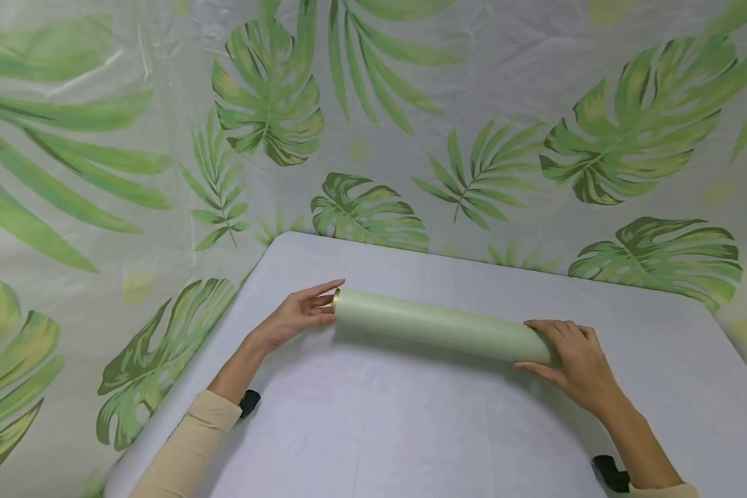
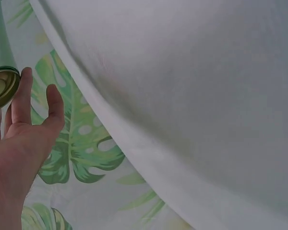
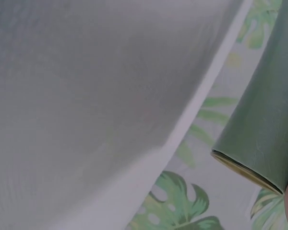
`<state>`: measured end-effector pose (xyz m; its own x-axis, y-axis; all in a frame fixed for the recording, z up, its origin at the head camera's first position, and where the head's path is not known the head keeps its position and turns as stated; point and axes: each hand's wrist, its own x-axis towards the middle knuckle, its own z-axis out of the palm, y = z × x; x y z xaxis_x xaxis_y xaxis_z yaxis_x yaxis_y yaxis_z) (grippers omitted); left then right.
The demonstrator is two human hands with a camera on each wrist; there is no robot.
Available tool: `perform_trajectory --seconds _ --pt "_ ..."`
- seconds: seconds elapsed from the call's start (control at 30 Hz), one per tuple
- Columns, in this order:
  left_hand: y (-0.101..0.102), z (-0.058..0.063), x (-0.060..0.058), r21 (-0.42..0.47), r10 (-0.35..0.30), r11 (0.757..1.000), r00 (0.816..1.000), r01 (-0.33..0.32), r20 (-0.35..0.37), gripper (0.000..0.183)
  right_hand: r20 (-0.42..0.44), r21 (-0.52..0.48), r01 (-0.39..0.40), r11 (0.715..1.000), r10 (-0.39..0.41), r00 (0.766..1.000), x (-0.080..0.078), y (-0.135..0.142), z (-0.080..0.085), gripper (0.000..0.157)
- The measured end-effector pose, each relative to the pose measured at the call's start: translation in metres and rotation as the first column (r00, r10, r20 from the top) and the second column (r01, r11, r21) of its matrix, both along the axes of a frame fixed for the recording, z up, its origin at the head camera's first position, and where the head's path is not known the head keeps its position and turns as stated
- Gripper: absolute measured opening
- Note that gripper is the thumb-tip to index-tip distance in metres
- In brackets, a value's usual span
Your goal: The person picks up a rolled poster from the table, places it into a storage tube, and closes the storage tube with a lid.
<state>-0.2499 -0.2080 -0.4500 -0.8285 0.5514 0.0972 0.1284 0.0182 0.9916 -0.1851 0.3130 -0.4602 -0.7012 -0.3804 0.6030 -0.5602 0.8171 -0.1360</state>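
A long light green tube [image 1: 442,326] with a gold-coloured metal end is held up over the white table, its right end slightly lower in the head view. My right hand [image 1: 575,363] grips it near the right end, fingers over the top and thumb below. At the opposite end my left hand [image 1: 295,317] reaches with spread, fairly straight fingers to the gold-coloured end cap [image 2: 4,86]. In the left wrist view a fingertip of that hand touches the cap's rim, and another digit stands apart. The right wrist view shows the tube's other end [image 3: 249,172], with a thin gold rim.
The white-covered table [image 1: 411,429] has rounded corners. Behind and beside it hangs a pale sheet [image 1: 373,145] printed with green leaves. A black wrist device [image 1: 249,403] sits on the left wrist, another black device [image 1: 610,474] on the right.
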Motion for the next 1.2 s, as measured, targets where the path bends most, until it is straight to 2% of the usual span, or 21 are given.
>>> perform_trajectory --seconds 0.23,0.43,0.57,0.7,0.83,0.93,1.07,1.2 --pt "0.002 0.005 0.000 -0.020 -0.017 1.000 1.000 0.017 -0.007 0.068 0.018 0.000 -0.016 1.000 0.016 1.000 0.002 0.002 0.002 0.082" --pt "0.004 0.006 -0.001 -0.012 -0.061 0.998 0.997 0.061 -0.042 0.069 -0.021 -0.005 -0.042 0.999 0.042 0.999 0.002 0.004 0.005 0.080" --pt "0.002 0.004 0.000 -0.017 -0.040 0.999 0.998 0.039 -0.047 0.068 -0.040 0.028 -0.060 0.998 0.062 0.997 0.002 0.003 0.005 0.075" --pt "0.002 -0.002 0.002 -0.022 -0.021 1.000 0.999 0.020 -0.040 0.067 -0.059 0.045 -0.063 0.997 0.065 0.996 0.004 0.002 0.006 0.077" --pt "0.004 -0.005 0.004 -0.022 -0.001 1.000 1.000 0.000 -0.027 0.067 -0.050 0.057 -0.067 0.996 0.070 0.996 0.005 0.002 0.008 0.073" --pt "0.005 -0.001 0.006 -0.038 -0.006 0.999 1.000 0.005 -0.021 0.066 -0.033 0.065 -0.071 0.995 0.073 0.997 0.006 0.003 0.009 0.076" --pt "0.006 0.011 0.009 -0.090 -0.023 0.996 0.999 0.019 -0.042 0.060 -0.017 0.046 -0.068 0.997 0.069 0.997 0.007 0.007 0.012 0.082" --pt "0.005 0.019 0.010 -0.138 -0.006 0.990 0.998 -0.003 -0.065 0.054 -0.016 0.045 -0.077 0.996 0.077 0.997 0.007 0.009 0.016 0.082"
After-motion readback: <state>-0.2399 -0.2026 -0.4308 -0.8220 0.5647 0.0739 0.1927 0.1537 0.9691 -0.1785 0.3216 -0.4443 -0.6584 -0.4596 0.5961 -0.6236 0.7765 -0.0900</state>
